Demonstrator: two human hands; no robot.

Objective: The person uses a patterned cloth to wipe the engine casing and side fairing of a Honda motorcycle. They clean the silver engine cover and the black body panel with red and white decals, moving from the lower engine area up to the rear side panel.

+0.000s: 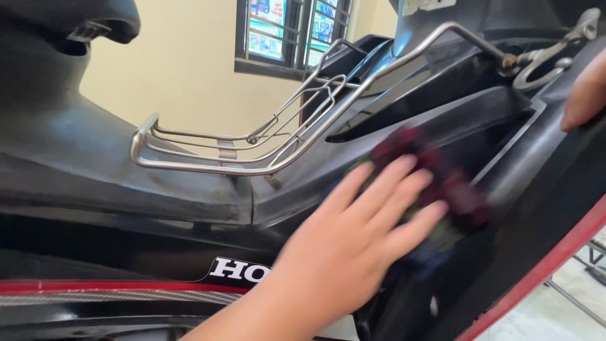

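My left hand [353,243] reaches in from the bottom and lies flat, fingers together, on a dark red cloth [442,180]. It presses the cloth against the black inner panel of a motorbike [404,120]. Both hand and cloth are blurred by motion. Only a small part of my right hand [586,95] shows at the right edge, resting on the black panel's upper rim next to a metal hook [536,66]. Its fingers are cut off by the frame.
A steel wire rack [252,142] is bolted across the panel above my left hand. Red trim [543,268] runs along the bike's body at the lower right and lower left. Behind stand a cream wall and a barred window [290,31].
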